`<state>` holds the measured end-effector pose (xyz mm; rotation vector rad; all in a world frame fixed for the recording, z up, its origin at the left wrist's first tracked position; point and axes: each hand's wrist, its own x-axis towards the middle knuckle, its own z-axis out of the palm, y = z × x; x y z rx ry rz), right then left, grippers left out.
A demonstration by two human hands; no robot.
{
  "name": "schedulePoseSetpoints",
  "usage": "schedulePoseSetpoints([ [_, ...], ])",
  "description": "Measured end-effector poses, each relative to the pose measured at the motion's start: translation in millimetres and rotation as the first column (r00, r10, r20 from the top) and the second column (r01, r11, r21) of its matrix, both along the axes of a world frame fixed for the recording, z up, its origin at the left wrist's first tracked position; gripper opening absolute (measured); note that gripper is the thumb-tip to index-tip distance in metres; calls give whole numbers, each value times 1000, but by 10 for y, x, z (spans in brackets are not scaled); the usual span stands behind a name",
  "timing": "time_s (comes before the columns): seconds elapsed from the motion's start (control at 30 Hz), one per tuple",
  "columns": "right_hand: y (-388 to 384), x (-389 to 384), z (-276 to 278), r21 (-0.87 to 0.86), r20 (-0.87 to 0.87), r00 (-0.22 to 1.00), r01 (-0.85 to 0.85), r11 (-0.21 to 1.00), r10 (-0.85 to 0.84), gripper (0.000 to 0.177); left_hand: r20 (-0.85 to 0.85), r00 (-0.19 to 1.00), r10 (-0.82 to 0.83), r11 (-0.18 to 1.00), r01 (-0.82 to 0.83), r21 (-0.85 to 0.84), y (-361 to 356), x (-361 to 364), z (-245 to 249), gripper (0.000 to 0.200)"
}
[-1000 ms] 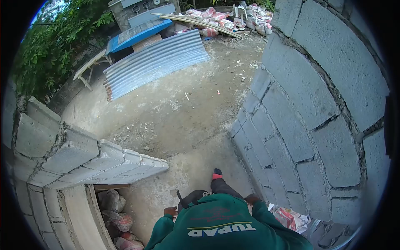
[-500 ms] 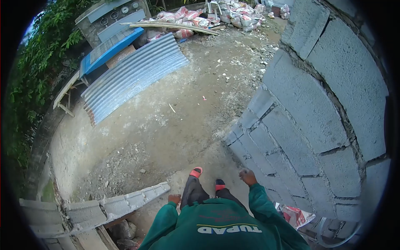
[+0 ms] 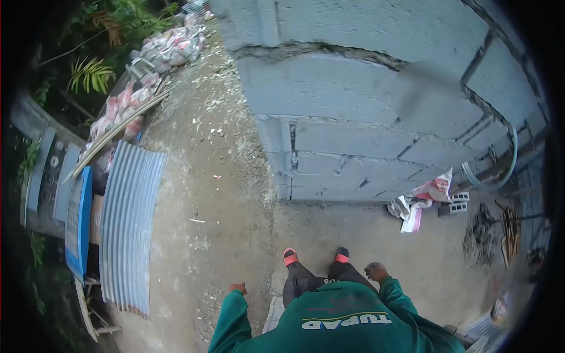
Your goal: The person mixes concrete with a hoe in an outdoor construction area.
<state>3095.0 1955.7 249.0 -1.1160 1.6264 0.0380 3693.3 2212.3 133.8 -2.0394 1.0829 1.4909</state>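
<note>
My left hand (image 3: pixel 238 288) hangs beside my hip at the end of a green sleeve, over the bare ground; its fingers are small and mostly hidden. My right hand (image 3: pixel 376 272) is on the other side of my legs, fingers curled, with whatever it may hold too small to make out. Neither hand touches the block wall (image 3: pixel 347 141) in front. Between the hands are my dark trousers and feet in red sandals (image 3: pixel 290 257).
Corrugated metal sheets (image 3: pixel 130 226) lean at the left by a blue-framed table (image 3: pixel 79 223). Sacks (image 3: pixel 170 47) are piled farther off. Right of the wall's foot lie a torn sack (image 3: pixel 415 212), hollow blocks (image 3: pixel 454 207) and wood sticks (image 3: pixel 509 235).
The view has turned to the right, bringing the wall's foot, hollow blocks and sticks into sight. The metal sheets have shifted left in view. Both hands still hang low beside the body.
</note>
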Motion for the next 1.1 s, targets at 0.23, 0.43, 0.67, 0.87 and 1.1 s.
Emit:
schedulePoseSetpoints([
  [0.23, 677, -17, -208, -369, -448, 714, -696, 616, 539, 21, -91, 590, 803, 584, -808, -81, -1584, -330, 746, 34],
  [0.43, 1433, -1351, -475, -422, -58, 990, 90, 902, -125, 25, -121, 834, 539, 832, -550, -81, -2647, -2074, 819, 31],
  [0.67, 3135, -3091, -1496, -99, -520, 836, 145, 984, -175, 23, -232, 970, 69, 989, -97, -113, -3050, -4632, 902, 28],
  [0.87, 3623, -4085, -1150, -3, -579, 802, 174, 985, -143, 26, -220, 736, -641, 752, 543, -373, -3194, -5903, 622, 25],
  [1.1, 2820, -4702, -1071, -116, -171, 736, 645, 755, -655, 25, 165, -316, -934, -352, 895, -275, -3663, -7259, 333, 32],
])
